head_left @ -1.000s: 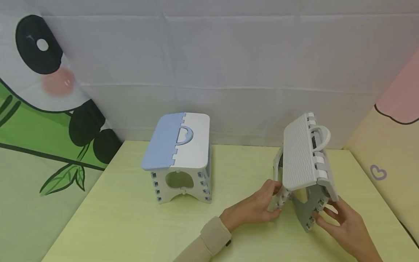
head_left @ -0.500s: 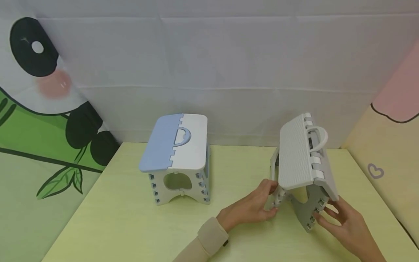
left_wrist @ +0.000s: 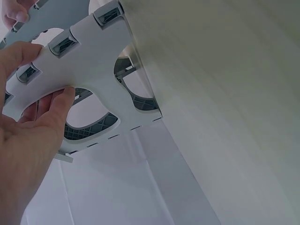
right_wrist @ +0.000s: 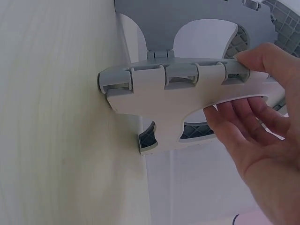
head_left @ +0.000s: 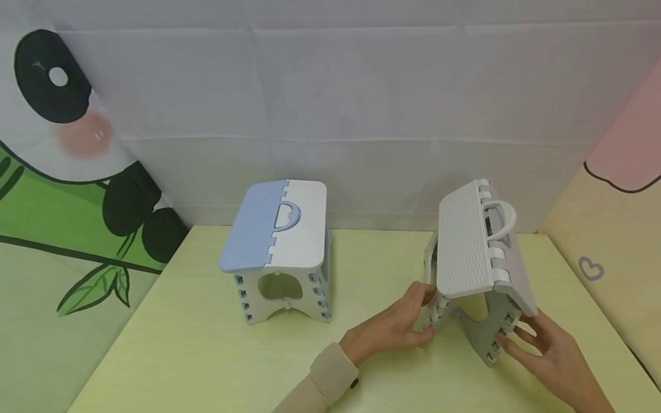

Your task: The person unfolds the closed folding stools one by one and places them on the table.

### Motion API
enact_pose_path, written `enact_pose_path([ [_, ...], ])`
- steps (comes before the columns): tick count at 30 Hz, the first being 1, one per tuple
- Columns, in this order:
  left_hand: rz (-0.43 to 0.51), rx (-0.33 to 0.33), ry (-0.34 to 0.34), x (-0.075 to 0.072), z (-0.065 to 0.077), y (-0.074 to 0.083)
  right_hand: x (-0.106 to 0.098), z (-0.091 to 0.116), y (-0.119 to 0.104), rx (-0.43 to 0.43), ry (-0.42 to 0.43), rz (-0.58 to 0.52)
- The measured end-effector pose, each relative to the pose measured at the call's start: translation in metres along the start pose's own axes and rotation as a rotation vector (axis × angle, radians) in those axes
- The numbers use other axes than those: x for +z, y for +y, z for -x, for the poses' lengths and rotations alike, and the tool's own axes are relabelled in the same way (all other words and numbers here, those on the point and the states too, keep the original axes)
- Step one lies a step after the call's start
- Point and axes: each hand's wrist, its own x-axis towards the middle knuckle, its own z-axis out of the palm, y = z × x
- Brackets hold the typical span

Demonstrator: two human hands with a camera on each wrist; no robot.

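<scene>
A grey-white folding stool [head_left: 465, 246] stands partly folded at the right of the table, its two seat halves sloping down from the ridge like a roof. A loop handle [head_left: 503, 221] sticks up at that ridge. My left hand [head_left: 387, 327] grips its left leg panel [left_wrist: 89, 61], fingers in the cut-out and thumb on the hinged edge. On the other side my right hand [head_left: 555, 353] holds the right leg panel [right_wrist: 164, 98] likewise, with the thumb on the hinge and the fingers in the opening. The stool's far legs are mostly hidden in the head view.
A second folding stool [head_left: 281, 223], blue and white, stands unfolded left of the hands, its seat flat. Both stools are on a pale yellow table [head_left: 206, 367]. A white cloth wall [head_left: 351, 103] rises along the back edge, with printed side panels [head_left: 609, 252] at left and right.
The right stool's seat halves and leg panels have spread slightly apart, the right side moving a little outward. Both hands keep their hold. The head view has shifted slightly.
</scene>
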Motion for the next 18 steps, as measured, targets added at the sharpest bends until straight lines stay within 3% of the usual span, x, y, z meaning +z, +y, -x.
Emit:
enact_pose_path([
  [12,-0.002,0.003,0.002,-0.0024,0.0038,-0.0024,-0.0066,0.0004,0.0021,0.029,-0.035,-0.049],
  [18,0.025,0.017,0.006,-0.0041,0.0045,-0.0021,-0.0086,0.0020,0.0007,0.050,-0.035,-0.013],
])
